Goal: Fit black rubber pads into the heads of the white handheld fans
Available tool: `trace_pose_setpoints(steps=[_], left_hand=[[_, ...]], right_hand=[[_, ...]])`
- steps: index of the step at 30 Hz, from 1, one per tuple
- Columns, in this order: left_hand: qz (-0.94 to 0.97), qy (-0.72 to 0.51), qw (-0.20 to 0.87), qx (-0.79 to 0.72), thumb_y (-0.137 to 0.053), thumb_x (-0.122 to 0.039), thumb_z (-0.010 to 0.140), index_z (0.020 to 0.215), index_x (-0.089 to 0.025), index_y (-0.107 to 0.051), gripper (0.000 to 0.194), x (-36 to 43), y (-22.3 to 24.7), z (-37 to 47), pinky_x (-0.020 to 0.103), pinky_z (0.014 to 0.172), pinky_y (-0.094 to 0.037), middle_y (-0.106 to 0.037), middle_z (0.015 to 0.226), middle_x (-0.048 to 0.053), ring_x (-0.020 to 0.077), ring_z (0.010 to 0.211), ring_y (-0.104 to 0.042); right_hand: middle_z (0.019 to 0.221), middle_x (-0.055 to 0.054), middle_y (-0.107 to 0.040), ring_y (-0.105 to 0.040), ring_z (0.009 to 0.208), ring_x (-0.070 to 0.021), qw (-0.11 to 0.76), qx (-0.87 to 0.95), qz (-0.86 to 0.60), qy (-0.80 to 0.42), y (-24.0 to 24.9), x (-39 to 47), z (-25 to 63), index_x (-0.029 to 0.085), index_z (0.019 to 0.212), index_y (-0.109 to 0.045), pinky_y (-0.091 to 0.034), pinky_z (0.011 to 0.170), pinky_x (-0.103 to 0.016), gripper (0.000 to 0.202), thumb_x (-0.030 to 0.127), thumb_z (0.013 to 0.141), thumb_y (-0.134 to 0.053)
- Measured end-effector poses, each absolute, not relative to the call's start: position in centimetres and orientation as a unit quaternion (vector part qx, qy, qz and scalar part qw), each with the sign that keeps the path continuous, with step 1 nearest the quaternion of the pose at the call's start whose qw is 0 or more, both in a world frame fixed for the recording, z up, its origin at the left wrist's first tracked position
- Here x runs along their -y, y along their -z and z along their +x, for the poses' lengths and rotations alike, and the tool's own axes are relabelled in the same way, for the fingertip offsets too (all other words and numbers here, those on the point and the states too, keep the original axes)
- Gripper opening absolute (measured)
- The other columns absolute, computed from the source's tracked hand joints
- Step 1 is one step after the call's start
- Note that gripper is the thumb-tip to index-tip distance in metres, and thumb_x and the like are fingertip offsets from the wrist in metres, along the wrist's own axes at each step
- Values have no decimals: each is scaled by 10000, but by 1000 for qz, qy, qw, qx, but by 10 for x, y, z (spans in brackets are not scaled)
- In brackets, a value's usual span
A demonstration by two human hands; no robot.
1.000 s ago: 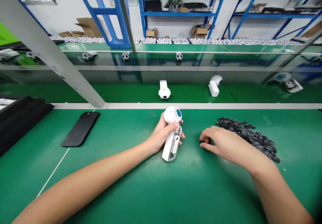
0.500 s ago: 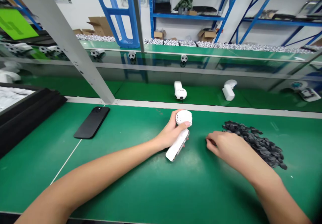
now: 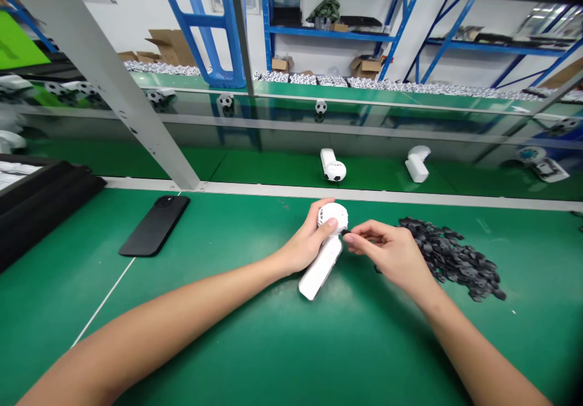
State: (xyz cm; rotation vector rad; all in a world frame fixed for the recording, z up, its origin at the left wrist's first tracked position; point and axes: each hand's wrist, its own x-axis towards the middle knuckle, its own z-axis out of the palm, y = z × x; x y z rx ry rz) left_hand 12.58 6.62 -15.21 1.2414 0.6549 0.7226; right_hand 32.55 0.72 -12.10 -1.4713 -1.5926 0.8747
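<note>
A white device with a round slotted head and a straight handle is wrapped in my left hand, its handle slanting down toward the lower left. My right hand pinches a small black piece at the right side of the round head. Just behind my right hand lies a pile of small black pieces on the green table. Another black piece, partly hidden, rests under my right hand.
A black phone lies at the left, near black foam. Beyond the table's pale edge, a white device with a football-patterned head and another white device sit on the green belt. A grey post rises at the left.
My right hand has moved left from beside the pile to the round head, and a black piece now shows in its fingertips. The device in my left hand has turned slightly.
</note>
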Motion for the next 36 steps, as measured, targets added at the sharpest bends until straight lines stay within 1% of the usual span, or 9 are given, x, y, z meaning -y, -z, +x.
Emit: trace_pose_setpoints(steps=[4,8,11,15,20,29,32,34,36], left_hand=[[624,-317,659,-276,-737,-492,901,1513,-289,-289,785,-63,149,126,311,769,-513,-578,1075,41,166,821,-595],[648,-310,642,-270,-816,-443,832,1498,-265,-266,882,-62,147,127,318,816,-468,-558,1117,50,191,915,-576],[656,-278,640,-289,-832,-422,809,1507,-257,-215,946,-63,144,127,307,768,-450,-553,1050,28,175,854,-553],[658,-257,638,-307,-805,-395,826,1497,-250,-209,909,-64,142,127,292,706,-430,-534,979,3,154,782,-515],[643,-256,659,-294,-794,-365,831,1497,-250,-182,912,-65,142,127,276,668,-422,-517,939,-11,142,739,-505],[652,-251,654,-289,-744,-309,857,1476,-281,-179,839,-65,146,126,278,660,-439,-534,988,2,150,739,-552],[661,-254,645,-287,-741,-290,846,1471,-268,-203,824,-66,147,125,277,663,-440,-544,999,10,156,752,-554],[672,-253,637,-280,-736,-269,834,1468,-255,-226,813,-67,147,125,273,661,-435,-551,992,13,159,757,-549],[684,-249,631,-269,-728,-245,820,1464,-242,-247,804,-68,146,125,272,664,-434,-552,991,14,163,772,-546]], right_hand=[[818,-20,-771,-736,720,-208,384,664,-582,-268,121,-7,323,221,872,-755,-601,657,-291,213,423,930,-725],[856,-21,-768,-719,695,-193,368,691,-582,-221,121,-8,321,225,884,-735,-603,672,-291,196,412,941,-718],[814,-3,-744,-679,666,-173,339,706,-589,-198,123,-9,321,228,842,-695,-547,646,-273,224,417,960,-711],[745,18,-696,-587,599,-154,286,728,-602,-163,127,-11,323,230,834,-634,-434,600,-274,279,441,1017,-647],[730,15,-666,-556,581,-154,257,753,-599,-95,134,-11,326,232,877,-605,-371,582,-273,334,510,1058,-557],[880,-21,-685,-623,723,-182,272,765,-579,-75,140,-15,329,226,910,-589,-451,654,-297,295,478,1060,-560],[1115,-81,-713,-700,930,-239,319,742,-576,-124,139,-15,328,224,1113,-624,-559,706,-318,251,460,1028,-611],[1356,-99,-662,-685,1162,-275,354,718,-560,-214,137,-15,328,244,1366,-577,-627,770,-331,415,422,1000,-659],[1467,-66,-616,-644,1279,-284,365,691,-545,-304,135,-15,328,288,1501,-525,-647,880,-361,552,376,981,-689]])
